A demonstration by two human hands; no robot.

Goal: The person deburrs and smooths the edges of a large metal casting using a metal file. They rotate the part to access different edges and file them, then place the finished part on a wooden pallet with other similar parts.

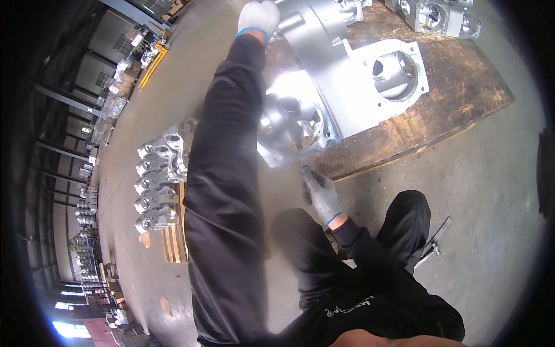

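A large silver metal casting [329, 75] with round openings lies on a brown, worn wooden board [457, 81]. My left arm stretches to the far side, where my left hand [258, 18], in a pale glove with a blue cuff, is closed against the casting's upper left part; its fingertips are hidden. At the near edge, my gloved right hand [324, 196] is closed around a slim hand tool [306, 169], pointing toward the wide round opening [289, 124] at the casting's near left corner. Glare and blur hide the tool's kind and whether it touches the metal.
More silver castings [436, 18] stand at the board's far right. To the left, several smaller castings [155, 182] sit on a wooden pallet [173, 240]. My bent knees [407, 217] are close to the board. Metal tools [430, 248] lie on the floor at right.
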